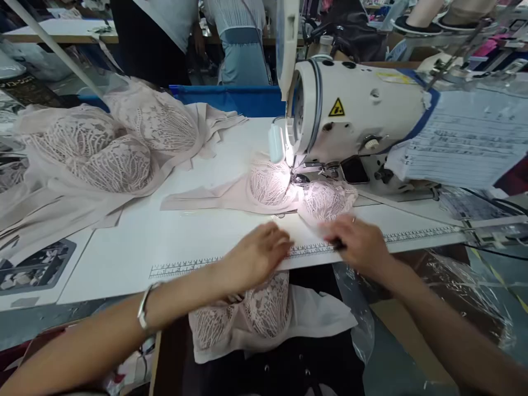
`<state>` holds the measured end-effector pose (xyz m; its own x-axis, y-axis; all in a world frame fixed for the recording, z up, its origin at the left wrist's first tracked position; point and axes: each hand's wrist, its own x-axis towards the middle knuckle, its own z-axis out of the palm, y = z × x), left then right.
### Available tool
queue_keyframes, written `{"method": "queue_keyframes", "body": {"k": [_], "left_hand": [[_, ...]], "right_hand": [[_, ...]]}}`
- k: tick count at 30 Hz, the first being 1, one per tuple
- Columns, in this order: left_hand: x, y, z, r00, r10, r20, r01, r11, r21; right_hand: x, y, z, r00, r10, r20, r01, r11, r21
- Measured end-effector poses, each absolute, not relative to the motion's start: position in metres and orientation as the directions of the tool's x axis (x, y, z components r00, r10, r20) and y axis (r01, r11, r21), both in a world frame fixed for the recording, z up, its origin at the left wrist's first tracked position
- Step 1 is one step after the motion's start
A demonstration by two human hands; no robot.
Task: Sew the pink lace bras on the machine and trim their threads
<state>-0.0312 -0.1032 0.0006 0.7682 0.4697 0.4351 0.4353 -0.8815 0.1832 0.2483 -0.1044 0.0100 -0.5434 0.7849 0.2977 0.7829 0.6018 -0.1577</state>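
Observation:
A pale pink lace bra (270, 187) lies on the white sewing table, its middle under the needle area of a white sewing machine (355, 104). Just in front of its right cup, my right hand (357, 242) is closed around a small dark tool (338, 243), whose kind I cannot make out. Motion blurs those fingertips, so contact with the fabric is unclear. My left hand (262, 254) hovers over the table's front edge, fingers loosely bent and somewhat apart, with nothing visible in them. Below it, another lace bra (268, 313) rests on my lap.
Several matching lace bras (111, 148) are heaped at the table's left. A printed ruler strip (309, 250) runs along the front edge. Handwritten paper (466, 137) hangs at the machine's right. Behind the table are a blue bin (235, 100) and people (243, 44).

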Motion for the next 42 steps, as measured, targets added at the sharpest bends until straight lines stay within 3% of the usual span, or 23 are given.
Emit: {"method": "queue_keyframes", "body": {"k": [4,8,12,17,21,26,32,42], "left_hand": [[-0.008,-0.024,0.013,0.811,0.541,0.224,0.509,-0.84,0.186],[-0.001,0.002,0.013,0.876,0.478,0.067,0.472,-0.877,0.096],[-0.002,-0.001,0.01,0.879,0.466,0.098,0.468,-0.883,0.001],[-0.001,-0.001,0.0,0.853,0.485,0.19,0.496,-0.868,-0.013],[-0.002,0.004,-0.006,0.833,0.515,0.201,0.532,-0.846,-0.04],[-0.006,0.006,-0.011,0.805,0.56,0.195,0.579,-0.814,-0.053],[-0.012,0.016,-0.012,0.785,0.582,0.213,0.596,-0.803,-0.002],[-0.019,0.034,-0.008,0.774,0.6,0.203,0.584,-0.8,0.135]], "right_hand": [[0.248,-0.013,0.022,-0.286,0.922,0.261,0.945,0.317,-0.085],[0.251,0.037,0.008,-0.336,0.927,0.168,0.932,0.353,-0.083],[0.26,0.042,-0.003,-0.4,0.898,0.182,0.904,0.42,-0.087],[0.265,0.035,-0.001,-0.474,0.878,0.062,0.876,0.477,-0.073],[0.262,0.031,0.0,-0.613,0.79,0.002,0.775,0.602,-0.191],[0.255,0.026,0.001,-0.64,0.768,-0.027,0.749,0.616,-0.244],[0.249,0.024,0.002,-0.664,0.748,-0.026,0.725,0.634,-0.271],[0.244,0.019,0.003,-0.592,0.806,-0.024,0.794,0.577,-0.191]]}}
